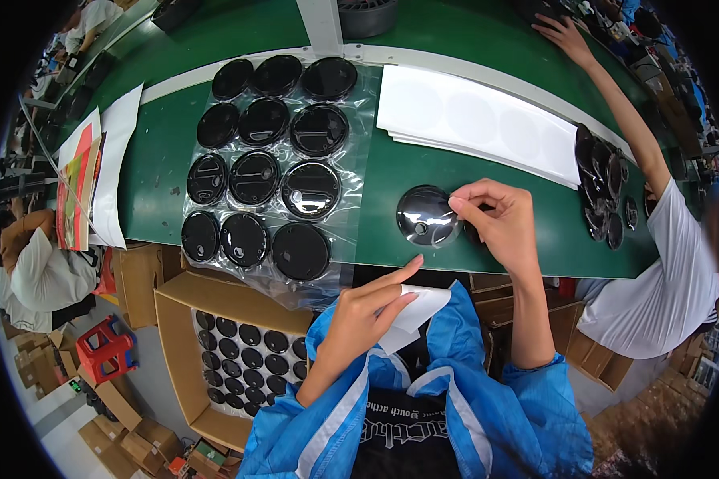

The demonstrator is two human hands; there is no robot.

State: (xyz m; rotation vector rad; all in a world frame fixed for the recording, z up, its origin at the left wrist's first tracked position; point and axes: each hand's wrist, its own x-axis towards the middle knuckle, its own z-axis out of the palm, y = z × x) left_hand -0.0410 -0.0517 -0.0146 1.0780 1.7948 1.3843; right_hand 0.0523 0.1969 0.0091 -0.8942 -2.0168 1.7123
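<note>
Over the green table, my right hand [499, 219] pinches the right edge of a glossy black disc [420, 209] that has a small round hole near its lower rim. Bright reflections cover the disc, and I cannot tell whether a clear film lies on it. Below it, at the table's front edge, my left hand [359, 319] has a white paper sheet [420, 310] between its fingers, the index finger stretched toward the disc. To the left, several similar black discs [264, 120] lie in rows on clear plastic sheeting [358, 160].
White sheets with faint circles [475, 120] lie at the back. More dark discs [601, 172] are heaped at the right, near a co-worker's arm [627, 112]. A cardboard box [172, 319] of black discs stands below the table, left of me. A red stool [105, 349] stands farther left.
</note>
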